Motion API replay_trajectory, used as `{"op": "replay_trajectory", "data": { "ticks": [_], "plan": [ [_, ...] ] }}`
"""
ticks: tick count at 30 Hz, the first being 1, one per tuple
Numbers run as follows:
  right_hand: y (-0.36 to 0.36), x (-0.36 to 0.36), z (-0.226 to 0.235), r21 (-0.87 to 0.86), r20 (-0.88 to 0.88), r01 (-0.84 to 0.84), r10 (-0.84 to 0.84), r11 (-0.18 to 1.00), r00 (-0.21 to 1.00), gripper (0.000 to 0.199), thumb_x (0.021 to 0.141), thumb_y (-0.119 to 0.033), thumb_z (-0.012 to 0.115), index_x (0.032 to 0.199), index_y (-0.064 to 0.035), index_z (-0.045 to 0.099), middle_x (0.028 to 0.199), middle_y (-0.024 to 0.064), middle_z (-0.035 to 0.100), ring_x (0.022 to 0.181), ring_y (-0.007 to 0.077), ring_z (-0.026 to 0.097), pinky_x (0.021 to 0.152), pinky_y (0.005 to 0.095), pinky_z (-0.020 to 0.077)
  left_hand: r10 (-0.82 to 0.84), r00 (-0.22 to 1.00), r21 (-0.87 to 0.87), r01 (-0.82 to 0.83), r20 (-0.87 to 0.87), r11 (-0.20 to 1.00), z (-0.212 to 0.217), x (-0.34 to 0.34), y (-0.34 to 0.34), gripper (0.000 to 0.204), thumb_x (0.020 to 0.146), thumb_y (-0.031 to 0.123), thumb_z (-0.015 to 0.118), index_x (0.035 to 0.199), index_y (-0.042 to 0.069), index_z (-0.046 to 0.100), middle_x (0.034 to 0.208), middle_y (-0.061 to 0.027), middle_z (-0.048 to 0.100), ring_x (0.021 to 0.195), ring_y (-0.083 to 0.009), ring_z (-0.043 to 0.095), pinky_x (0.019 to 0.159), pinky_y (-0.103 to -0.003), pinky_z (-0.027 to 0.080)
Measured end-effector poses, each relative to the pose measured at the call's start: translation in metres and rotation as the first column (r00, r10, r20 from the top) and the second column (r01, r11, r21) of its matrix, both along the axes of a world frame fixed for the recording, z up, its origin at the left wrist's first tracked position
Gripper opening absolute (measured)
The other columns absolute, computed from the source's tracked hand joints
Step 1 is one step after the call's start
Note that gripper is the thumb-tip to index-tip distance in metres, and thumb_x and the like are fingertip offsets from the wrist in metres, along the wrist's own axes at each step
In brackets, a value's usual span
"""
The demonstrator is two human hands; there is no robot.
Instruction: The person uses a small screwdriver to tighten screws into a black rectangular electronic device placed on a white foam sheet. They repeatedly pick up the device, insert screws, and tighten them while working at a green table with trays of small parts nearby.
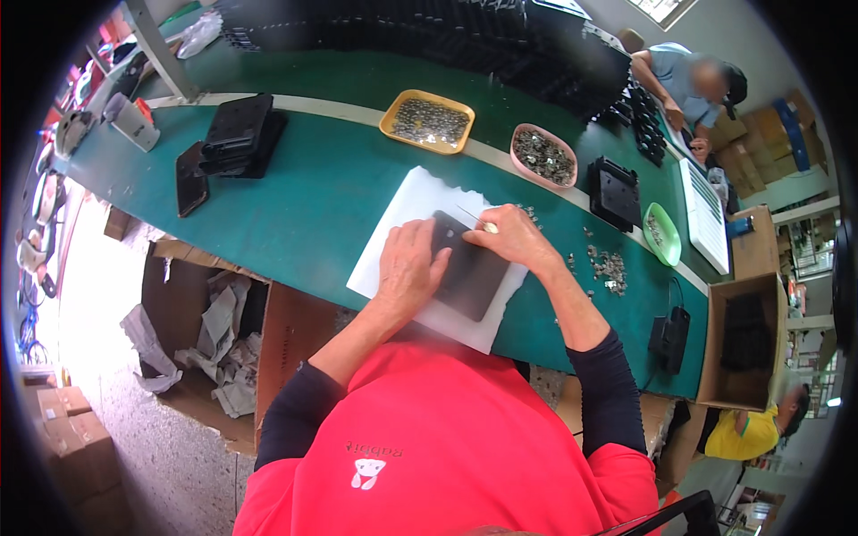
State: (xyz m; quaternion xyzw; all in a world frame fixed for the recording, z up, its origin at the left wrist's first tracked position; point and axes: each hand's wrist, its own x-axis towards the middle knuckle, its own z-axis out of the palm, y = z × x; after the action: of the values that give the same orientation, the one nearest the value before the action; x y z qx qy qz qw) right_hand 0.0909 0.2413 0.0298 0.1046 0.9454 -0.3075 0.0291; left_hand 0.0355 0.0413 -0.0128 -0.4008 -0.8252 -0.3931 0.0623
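A dark flat rectangular panel lies on a white sheet in front of me. My left hand rests along the panel's left edge, fingers stretched out and thumb apart on its surface. My right hand is closed around a thin pointed tool with a pale handle. Its slim shaft sticks out up and to the left, over the panel's far edge. Part of the handle is hidden by my fingers. Small metal pieces lie scattered to the right of the sheet.
A yellow tray, a pink bowl and a green bowl hold small metal parts. Black housings are stacked at left, another at right. A black adapter lies near the right edge. A co-worker sits at far right.
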Motion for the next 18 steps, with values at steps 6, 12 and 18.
{"op": "replay_trajectory", "data": {
  "ticks": [6,12,18],
  "plan": [
    [0.008,0.016,0.017,-0.646,0.361,0.21,0.052,0.734,0.931,0.025,0.082,-0.023,0.073,0.075,-0.0003,0.064,0.055,-0.0012,0.05,0.043,0.0066,0.043,0.038,0.0261,0.0314,-0.145,0.95,0.156,0.105,0.275,0.982,0.009,-0.023,0.004,0.022,0.082,0.008,0.065,0.103,0.002,0.066,0.093,-0.0158,0.066,0.086,-0.0336,0.061,0.08,-0.042,0.049],
    [0.005,0.057,0.005,-0.837,0.28,0.381,-0.291,0.392,0.915,0.018,0.089,-0.018,0.068,0.082,-0.0034,0.058,0.055,-0.0015,0.05,0.039,0.0052,0.045,0.034,0.021,0.0287,-0.133,0.99,0.033,0.135,-0.051,0.99,0.03,-0.124,0.052,0.015,0.084,0.007,0.063,0.096,0.0,0.07,0.087,-0.0165,0.067,0.077,-0.0307,0.066,0.071,-0.038,0.052],
    [-0.022,0.086,-0.006,-0.722,0.27,0.5,-0.47,0.479,0.841,0.023,0.089,-0.022,0.066,0.08,-0.0027,0.058,0.056,0.0062,0.059,0.04,0.0084,0.05,0.035,0.0226,0.0333,-0.132,0.979,-0.372,0.066,-0.154,0.926,0.032,-0.185,0.13,0.019,0.085,0.009,0.059,0.097,-0.001,0.07,0.103,-0.023,0.064,0.1,-0.0394,0.062,0.088,-0.047,0.05]
  ]
}}
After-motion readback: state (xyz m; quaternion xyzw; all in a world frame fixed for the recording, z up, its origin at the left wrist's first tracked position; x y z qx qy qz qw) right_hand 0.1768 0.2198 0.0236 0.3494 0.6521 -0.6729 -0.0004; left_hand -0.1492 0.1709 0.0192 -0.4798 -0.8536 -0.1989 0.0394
